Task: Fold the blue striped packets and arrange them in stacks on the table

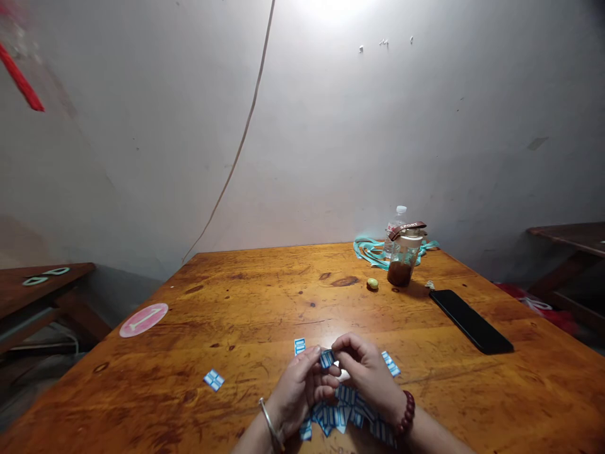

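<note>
A small blue-and-white piece (327,359) is held between my two hands, above the table. My left hand (305,381), with a silver bangle at the wrist, pinches its left side. The thumb and forefinger of my right hand (366,372) grip its upper right; a dark red bead bracelet circles that wrist. Something white shows between the hands, too hidden to name. Under the hands lies a loose pile of blue-and-white pieces (333,416). Single pieces lie farther left (214,379), behind my left hand (299,346) and right of my right hand (391,364).
On the wooden table (255,290), a black phone (470,320) lies at the right. A brown-filled cup (404,261), a clear bottle (400,216), a turquoise strap (371,251) and a small green object (372,284) are toward the back right. A round pink sticker (144,320) is at the left.
</note>
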A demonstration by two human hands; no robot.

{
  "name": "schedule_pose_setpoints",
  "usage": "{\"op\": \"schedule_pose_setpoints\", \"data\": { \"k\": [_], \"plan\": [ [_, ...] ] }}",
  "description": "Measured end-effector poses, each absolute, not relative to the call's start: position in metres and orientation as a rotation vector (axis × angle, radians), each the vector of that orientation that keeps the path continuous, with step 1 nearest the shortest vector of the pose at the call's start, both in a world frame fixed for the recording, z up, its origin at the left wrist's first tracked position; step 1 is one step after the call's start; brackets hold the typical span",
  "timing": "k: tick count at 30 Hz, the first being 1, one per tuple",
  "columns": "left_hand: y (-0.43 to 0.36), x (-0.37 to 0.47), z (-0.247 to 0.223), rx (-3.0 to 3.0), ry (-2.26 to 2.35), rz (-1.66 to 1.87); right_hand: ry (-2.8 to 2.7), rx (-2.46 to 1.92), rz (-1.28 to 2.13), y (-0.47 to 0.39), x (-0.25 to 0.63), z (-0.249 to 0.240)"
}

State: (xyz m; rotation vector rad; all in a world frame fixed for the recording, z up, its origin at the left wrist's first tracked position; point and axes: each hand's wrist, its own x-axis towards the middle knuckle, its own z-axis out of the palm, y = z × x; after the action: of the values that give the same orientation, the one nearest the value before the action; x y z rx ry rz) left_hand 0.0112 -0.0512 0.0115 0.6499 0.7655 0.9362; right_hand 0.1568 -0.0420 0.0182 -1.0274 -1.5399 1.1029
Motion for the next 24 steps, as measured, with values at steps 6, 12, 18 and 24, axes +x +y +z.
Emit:
{"op": "schedule_pose_setpoints", "data": {
  "k": [6, 12, 18, 24],
  "plan": [
    [-0.047, 0.005, 0.012, 0.786, 0.844, 0.997, -1.208, -0.957, 1.460, -0.036, 0.159, 0.017],
    [-0.045, 0.005, 0.003, 0.765, 0.874, 1.019, -1.169, -0.961, 1.520, -0.035, 0.159, 0.015],
    [-0.047, 0.008, 0.009, 0.842, 0.918, 1.015, -1.251, -1.018, 1.419, -0.036, 0.158, 0.013],
    [-0.053, 0.013, 0.018, 1.289, 1.095, 1.159, -1.415, -1.099, 1.244, -0.039, 0.156, 0.011]
  ]
}}
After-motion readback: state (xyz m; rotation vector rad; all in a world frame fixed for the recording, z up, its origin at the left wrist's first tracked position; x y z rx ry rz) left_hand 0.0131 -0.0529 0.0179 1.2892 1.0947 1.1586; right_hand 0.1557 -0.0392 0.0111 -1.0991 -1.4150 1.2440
